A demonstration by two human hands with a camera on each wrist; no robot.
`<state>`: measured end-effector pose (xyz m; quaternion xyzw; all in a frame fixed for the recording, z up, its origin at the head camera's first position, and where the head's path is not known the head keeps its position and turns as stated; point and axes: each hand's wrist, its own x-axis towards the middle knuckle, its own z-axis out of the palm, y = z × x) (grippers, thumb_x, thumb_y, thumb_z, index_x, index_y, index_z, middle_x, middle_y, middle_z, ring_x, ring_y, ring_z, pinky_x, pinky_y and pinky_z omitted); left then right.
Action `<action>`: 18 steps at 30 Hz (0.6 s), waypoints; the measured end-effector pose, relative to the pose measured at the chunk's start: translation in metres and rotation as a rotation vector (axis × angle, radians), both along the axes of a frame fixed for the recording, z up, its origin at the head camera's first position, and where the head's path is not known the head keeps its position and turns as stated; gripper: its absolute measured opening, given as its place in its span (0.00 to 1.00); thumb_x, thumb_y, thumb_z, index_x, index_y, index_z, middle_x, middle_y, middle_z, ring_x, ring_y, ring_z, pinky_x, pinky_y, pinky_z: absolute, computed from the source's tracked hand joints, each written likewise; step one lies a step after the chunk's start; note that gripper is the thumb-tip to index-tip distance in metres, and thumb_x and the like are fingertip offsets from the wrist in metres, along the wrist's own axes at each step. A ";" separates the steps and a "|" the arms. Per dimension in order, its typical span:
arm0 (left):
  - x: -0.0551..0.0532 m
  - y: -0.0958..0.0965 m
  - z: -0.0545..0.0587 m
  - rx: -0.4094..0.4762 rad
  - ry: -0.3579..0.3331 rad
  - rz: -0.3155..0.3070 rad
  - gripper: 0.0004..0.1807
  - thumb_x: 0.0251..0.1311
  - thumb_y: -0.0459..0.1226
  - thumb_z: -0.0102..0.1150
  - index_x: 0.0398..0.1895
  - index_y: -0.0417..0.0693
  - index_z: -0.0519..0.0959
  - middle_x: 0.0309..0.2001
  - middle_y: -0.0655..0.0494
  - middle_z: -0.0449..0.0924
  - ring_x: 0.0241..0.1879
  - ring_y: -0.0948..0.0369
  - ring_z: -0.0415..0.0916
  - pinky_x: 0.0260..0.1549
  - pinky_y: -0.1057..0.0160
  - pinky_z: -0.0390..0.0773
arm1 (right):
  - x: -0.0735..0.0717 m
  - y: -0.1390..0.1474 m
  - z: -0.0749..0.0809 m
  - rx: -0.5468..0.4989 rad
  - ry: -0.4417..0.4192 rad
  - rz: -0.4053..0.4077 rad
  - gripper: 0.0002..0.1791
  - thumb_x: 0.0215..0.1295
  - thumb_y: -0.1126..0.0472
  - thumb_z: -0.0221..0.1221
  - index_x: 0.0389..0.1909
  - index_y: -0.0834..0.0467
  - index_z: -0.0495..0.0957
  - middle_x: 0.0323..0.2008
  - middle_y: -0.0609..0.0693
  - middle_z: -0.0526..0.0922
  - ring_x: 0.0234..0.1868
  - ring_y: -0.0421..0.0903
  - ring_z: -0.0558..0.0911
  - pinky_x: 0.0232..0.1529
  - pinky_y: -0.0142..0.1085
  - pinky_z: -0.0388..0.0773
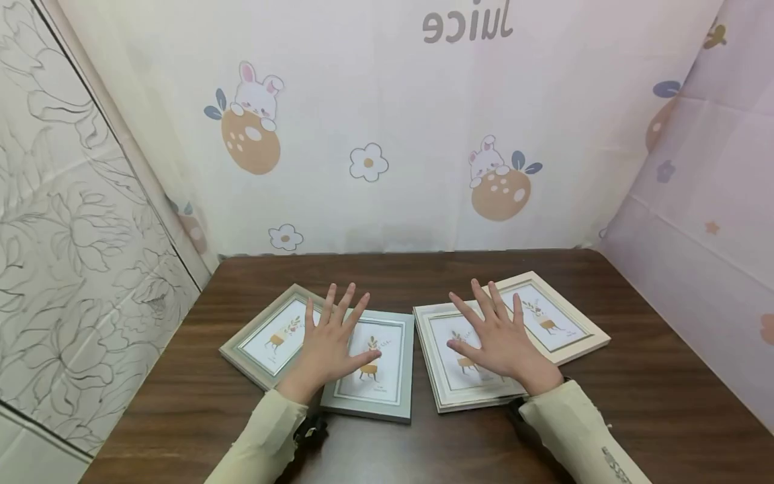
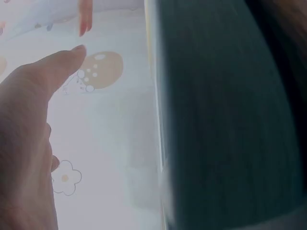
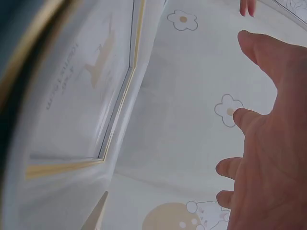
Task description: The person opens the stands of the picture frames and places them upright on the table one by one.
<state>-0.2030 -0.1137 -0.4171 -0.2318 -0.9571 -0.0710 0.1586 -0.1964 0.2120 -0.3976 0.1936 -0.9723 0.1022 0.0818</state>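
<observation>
Four picture frames would be too exact a tally, so several lie in two overlapping pairs on the table. My left hand (image 1: 329, 346), fingers spread, hovers over a grey-green picture frame (image 1: 397, 411) and a tilted grey-beige picture frame (image 1: 248, 346). My right hand (image 1: 502, 339), also spread, is above a cream picture frame (image 1: 440, 396) and partly covers it. Behind that one, a second cream picture frame (image 1: 583, 349) lies turned at an angle. Neither hand holds anything. In the left wrist view the thumb (image 2: 53, 72) stands apart from a blurred frame edge.
The dark wooden table (image 1: 375, 457) meets a printed curtain (image 1: 405, 202) at its back edge. A flower-patterned panel (image 1: 78, 222) stands to the left, and a pale cloth (image 1: 695, 222) hangs at the right. Dark wrist straps (image 1: 310, 430) show below the sleeves.
</observation>
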 end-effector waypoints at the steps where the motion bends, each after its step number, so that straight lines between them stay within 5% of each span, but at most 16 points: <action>1: 0.000 -0.001 0.000 0.012 -0.001 0.000 0.55 0.55 0.70 0.56 0.81 0.57 0.49 0.80 0.50 0.40 0.78 0.46 0.29 0.65 0.30 0.35 | 0.000 0.000 0.000 -0.005 -0.002 0.000 0.44 0.66 0.33 0.55 0.78 0.46 0.54 0.78 0.63 0.42 0.77 0.65 0.37 0.65 0.70 0.27; 18: -0.009 -0.020 0.007 0.026 -0.008 0.005 0.55 0.56 0.68 0.57 0.81 0.55 0.47 0.80 0.47 0.39 0.77 0.44 0.31 0.65 0.30 0.33 | -0.006 -0.006 0.002 0.013 0.046 0.065 0.47 0.65 0.35 0.57 0.78 0.49 0.53 0.78 0.62 0.45 0.76 0.66 0.42 0.65 0.71 0.35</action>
